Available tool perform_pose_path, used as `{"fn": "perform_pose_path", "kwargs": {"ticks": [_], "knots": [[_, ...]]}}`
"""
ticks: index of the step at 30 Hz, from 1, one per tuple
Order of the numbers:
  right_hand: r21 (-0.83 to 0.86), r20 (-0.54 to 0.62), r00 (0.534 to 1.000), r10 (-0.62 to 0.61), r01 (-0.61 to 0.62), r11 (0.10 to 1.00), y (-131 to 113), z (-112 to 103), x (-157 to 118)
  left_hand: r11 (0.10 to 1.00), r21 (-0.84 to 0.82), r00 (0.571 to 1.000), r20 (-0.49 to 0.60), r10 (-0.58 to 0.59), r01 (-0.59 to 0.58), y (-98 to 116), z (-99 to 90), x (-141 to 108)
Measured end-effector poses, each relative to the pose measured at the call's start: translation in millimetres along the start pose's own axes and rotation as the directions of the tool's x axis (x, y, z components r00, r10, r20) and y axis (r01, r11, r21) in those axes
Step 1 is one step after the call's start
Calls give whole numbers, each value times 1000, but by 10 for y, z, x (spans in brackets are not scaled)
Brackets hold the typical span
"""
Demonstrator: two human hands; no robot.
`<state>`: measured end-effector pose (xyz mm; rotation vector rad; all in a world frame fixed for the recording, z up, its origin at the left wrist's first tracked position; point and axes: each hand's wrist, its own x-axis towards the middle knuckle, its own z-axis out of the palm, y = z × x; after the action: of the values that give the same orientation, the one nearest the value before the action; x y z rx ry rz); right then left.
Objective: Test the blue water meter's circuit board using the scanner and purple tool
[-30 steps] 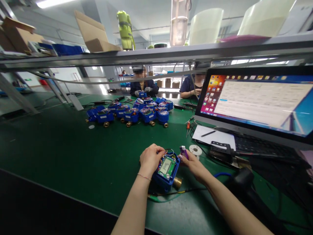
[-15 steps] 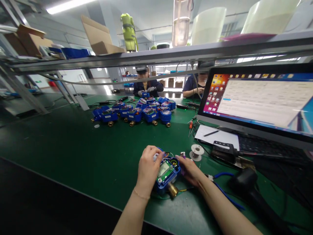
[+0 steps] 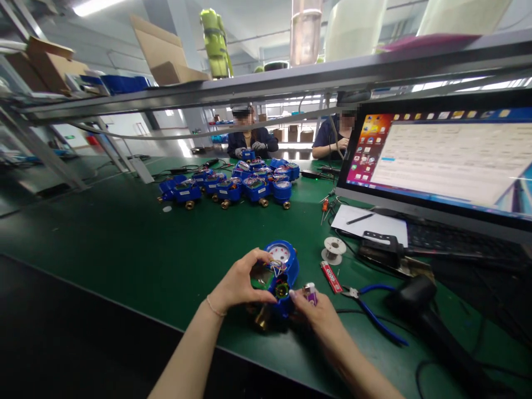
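Note:
A blue water meter (image 3: 293,270) with a round white dial and brass fittings sits at the bench front. Its case is uncovered, showing a green circuit board (image 3: 261,279) and thin wires (image 3: 277,268). My left hand (image 3: 239,280) curves round the board side of the meter, thumb and fingers closed on it. In my right hand (image 3: 322,316) is a purple lighter (image 3: 310,293) with a metal top; the thumb tip touches or nearly touches the meter's edge. The right fingers below are partly hidden and blurred.
Red lighter (image 3: 331,277), blue-handled pliers (image 3: 380,310), wire spool (image 3: 333,250) and black handheld scanner (image 3: 415,305) lie right. A monitor (image 3: 440,160) stands behind. Several blue meters (image 3: 228,189) are grouped farther back. A shelf (image 3: 257,88) spans overhead. Two people sit opposite.
The meter has turned, bringing its dial into sight and swinging the board leftward. My left hand has shifted left with its grip widened; my right hand has come lower, uncovering the red lighter and pliers.

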<state>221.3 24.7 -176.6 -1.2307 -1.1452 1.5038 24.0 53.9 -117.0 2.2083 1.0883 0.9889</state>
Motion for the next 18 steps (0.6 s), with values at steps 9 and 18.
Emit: {"fn": "perform_pose_path", "kwargs": {"ticks": [9,18], "knots": [[107,96,990,103,-113,988,-89,-6,-47,935,329,961,-272,-37,129,446,165,-102],[180,27,998,55,-59,982,104,-59,-180,742,626,792,-568,223,239,771,879,-110]]}}
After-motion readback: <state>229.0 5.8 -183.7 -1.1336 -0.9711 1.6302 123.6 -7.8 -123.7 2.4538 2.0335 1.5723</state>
